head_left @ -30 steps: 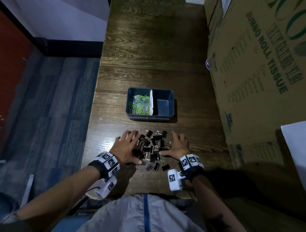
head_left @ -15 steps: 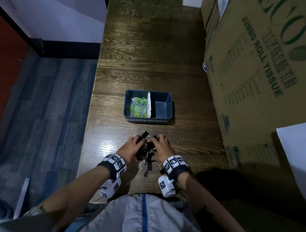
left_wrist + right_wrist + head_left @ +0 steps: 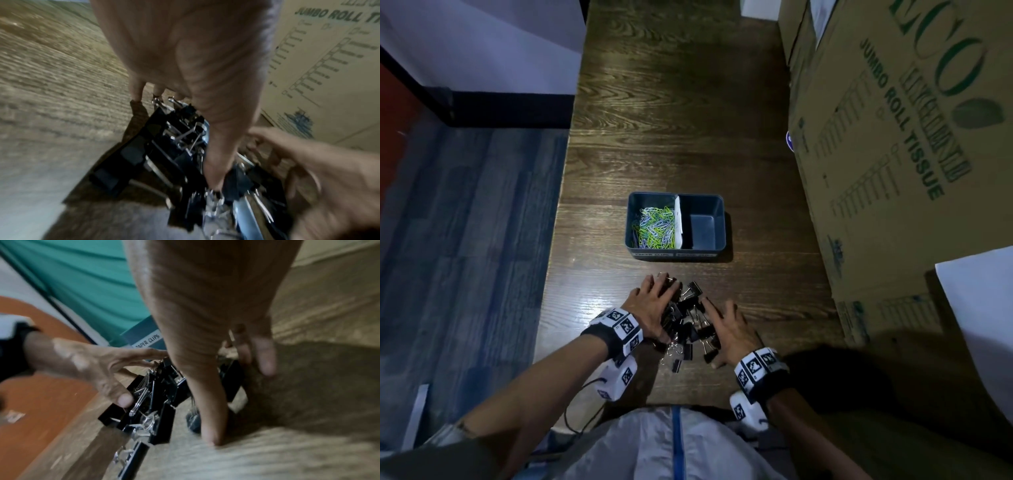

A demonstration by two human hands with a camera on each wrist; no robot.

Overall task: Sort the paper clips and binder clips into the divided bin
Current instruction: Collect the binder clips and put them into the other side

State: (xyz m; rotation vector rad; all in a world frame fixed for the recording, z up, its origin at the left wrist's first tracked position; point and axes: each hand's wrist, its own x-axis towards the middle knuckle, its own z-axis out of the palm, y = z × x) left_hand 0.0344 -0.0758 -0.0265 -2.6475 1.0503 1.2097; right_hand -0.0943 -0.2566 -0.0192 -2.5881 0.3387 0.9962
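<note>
Cupping binder clips (image 3: 688, 322) w/ both hands, left hand (image 3: 654, 308) & right hand (image 3: 732, 330) fingers spread, flanking pile; squeeze inward before lifting to bin (image 3: 717, 219) empty right side.

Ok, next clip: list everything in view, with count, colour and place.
Bin: one, dark blue, mid-table, split by a white divider.
Paper clips: a heap, green, blue and white, in the bin's left compartment; the right one looks bare.
Binder clips: a pile, too many to count, black with silver handles, on the table between the hands.
Table: one, dark wood.
Cardboard box: one in full view, brown with green print, on the table's right.
White sheet: one, far right edge.
Floor: blue-grey, left of the table.
Left hand: fingers spread, against the pile's left side.
Right hand: fingers spread, against its right side.
</note>
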